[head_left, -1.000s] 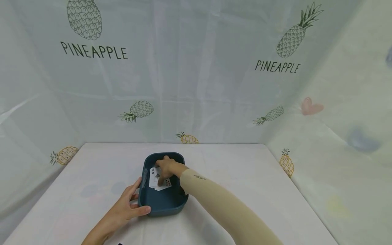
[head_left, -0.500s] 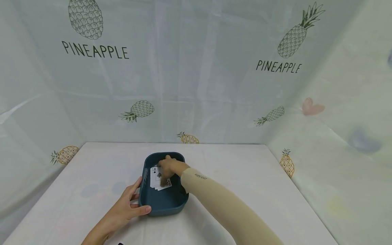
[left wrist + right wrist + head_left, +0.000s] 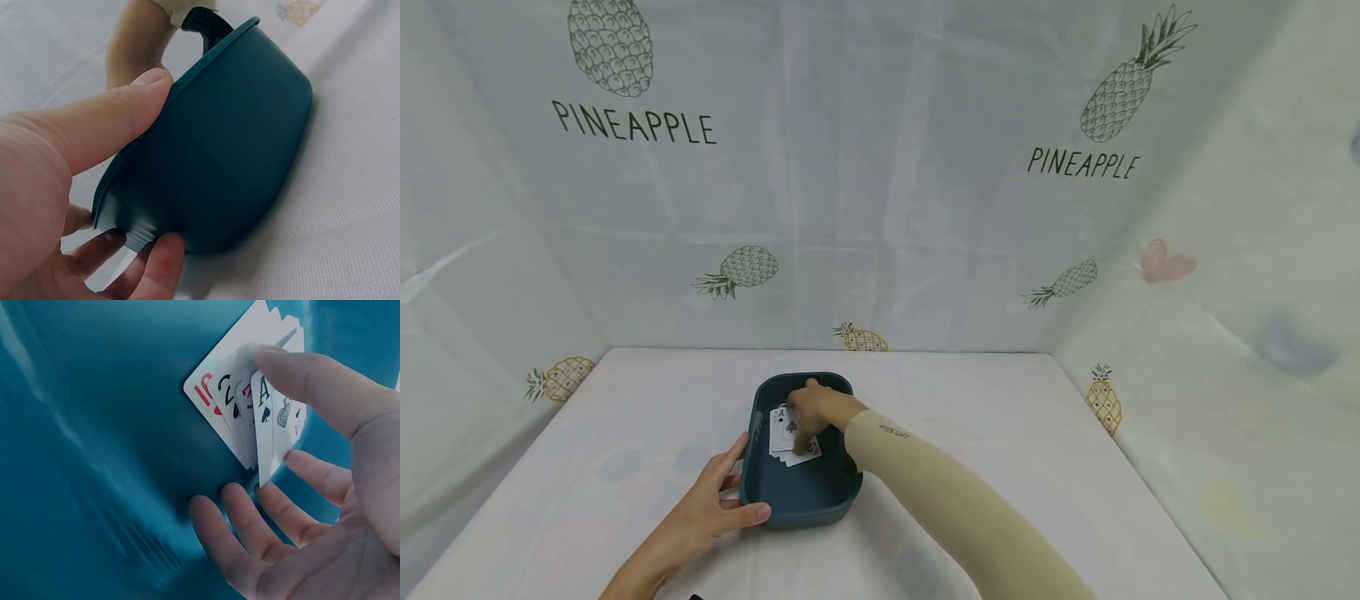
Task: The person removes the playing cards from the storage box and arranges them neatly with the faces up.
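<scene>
While gripping the tub (image 3: pixel 801 497) with curled left hand (image 3: pixel 709 498) and pinching cards (image 3: pixel 250 394) in half-curled right hand (image 3: pixel 822 409), squeeze only lightly to avoid bending them.

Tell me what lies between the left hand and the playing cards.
Between the left hand and the playing cards lie the side wall of the dark blue bin and a bare strip of its floor, as the head view shows.
</scene>
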